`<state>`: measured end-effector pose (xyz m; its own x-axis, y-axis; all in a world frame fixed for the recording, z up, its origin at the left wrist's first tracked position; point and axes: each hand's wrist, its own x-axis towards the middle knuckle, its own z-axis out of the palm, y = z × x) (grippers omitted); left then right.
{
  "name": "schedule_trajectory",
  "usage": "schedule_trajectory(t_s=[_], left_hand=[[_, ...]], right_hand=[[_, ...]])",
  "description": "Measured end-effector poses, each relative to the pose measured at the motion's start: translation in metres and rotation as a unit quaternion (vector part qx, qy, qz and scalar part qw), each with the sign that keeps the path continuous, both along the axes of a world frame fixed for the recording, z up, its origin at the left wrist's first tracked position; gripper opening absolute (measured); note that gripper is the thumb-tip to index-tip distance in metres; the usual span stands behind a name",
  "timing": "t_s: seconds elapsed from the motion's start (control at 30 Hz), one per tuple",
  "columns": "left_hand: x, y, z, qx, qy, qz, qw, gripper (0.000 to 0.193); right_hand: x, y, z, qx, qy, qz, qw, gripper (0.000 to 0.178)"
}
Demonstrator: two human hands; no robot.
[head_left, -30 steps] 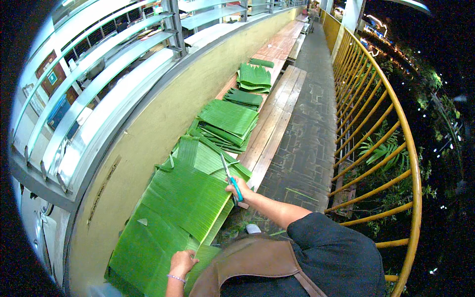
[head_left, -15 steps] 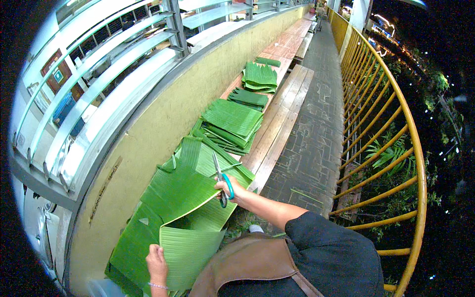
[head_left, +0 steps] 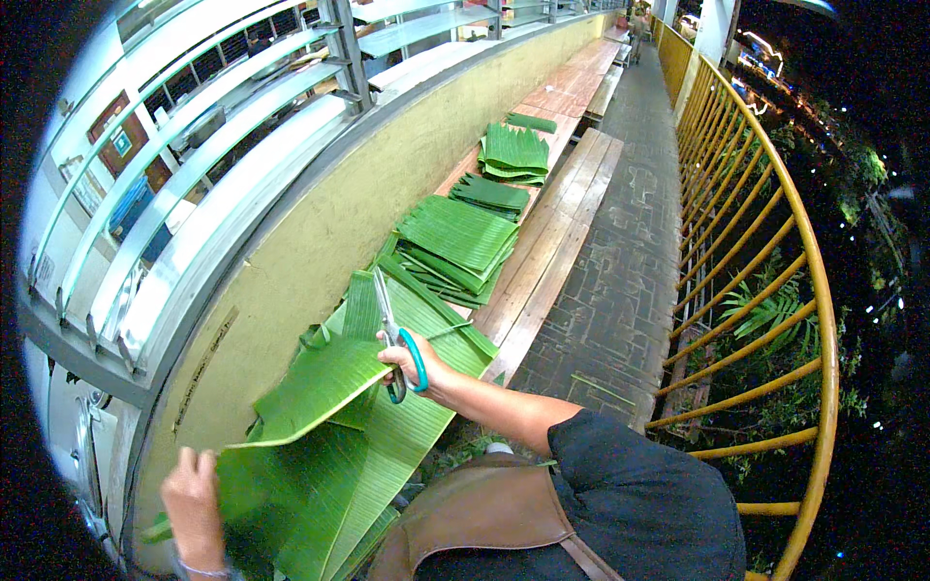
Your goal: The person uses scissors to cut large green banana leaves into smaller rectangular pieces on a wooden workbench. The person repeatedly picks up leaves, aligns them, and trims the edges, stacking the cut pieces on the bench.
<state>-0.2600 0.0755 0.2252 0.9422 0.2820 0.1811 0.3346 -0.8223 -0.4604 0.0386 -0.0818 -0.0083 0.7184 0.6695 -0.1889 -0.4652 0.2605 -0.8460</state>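
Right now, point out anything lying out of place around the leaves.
A thin green strip lies on the paved walkway, apart from the stacked leaves beside the yellow wall; it looks like a stray trimming.

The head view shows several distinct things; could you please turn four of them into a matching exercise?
1. Scissors
2. Raised leaf
3. Railing
4. Bench

A. Yellow, right of the walkway
B. In the right hand
C. Wooden planks, left of the walkway
D. Green, between left hand and right hand

Pairs: 1-B; 2-D; 3-A; 4-C
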Motion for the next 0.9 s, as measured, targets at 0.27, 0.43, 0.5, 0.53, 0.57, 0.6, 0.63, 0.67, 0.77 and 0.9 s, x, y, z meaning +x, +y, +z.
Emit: schedule_trajectory(t_s=[0.27,0.43,0.5,0.53,0.57,0.6,0.63,0.67,0.77,0.9], left_hand=[[-0.042,-0.044,-0.231,-0.246,-0.003,0.079,0.966,0.062],[-0.044,-0.065,-0.303,-0.313,-0.054,0.102,0.943,0.063],[-0.042,-0.066,-0.298,-0.32,-0.051,0.078,0.943,0.064],[-0.04,-0.067,-0.293,-0.316,-0.06,0.06,0.945,0.065],[-0.035,-0.069,-0.289,-0.334,-0.059,0.063,0.939,0.067],[-0.03,-0.071,-0.285,-0.345,-0.072,0.055,0.934,0.069],[-0.023,-0.073,-0.283,-0.352,-0.087,0.046,0.931,0.072],[-0.014,-0.076,-0.283,-0.349,-0.083,0.029,0.933,0.073],[0.018,-0.085,-0.292,-0.335,-0.07,-0.022,0.939,0.076],[0.055,-0.089,-0.31,-0.361,-0.03,-0.055,0.931,0.07]], right_hand=[[0.014,-0.021,-0.107,-0.126,-0.273,-0.033,0.953,0.047],[0.023,-0.047,-0.156,-0.244,-0.198,0.018,0.949,0.053],[0.027,-0.052,-0.165,-0.27,-0.229,-0.011,0.935,0.054],[0.03,-0.056,-0.168,-0.244,-0.234,-0.024,0.941,0.055],[0.034,-0.059,-0.17,-0.24,-0.223,-0.026,0.944,0.057],[0.034,-0.06,-0.172,-0.249,-0.211,-0.028,0.945,0.058],[0.037,-0.059,-0.173,-0.269,-0.234,-0.031,0.934,0.056],[0.036,-0.06,-0.174,-0.245,-0.23,-0.032,0.941,0.055],[0.035,-0.057,-0.176,-0.222,-0.167,-0.034,0.96,0.053],[0.031,-0.058,-0.177,-0.238,-0.226,-0.063,0.942,0.05]])
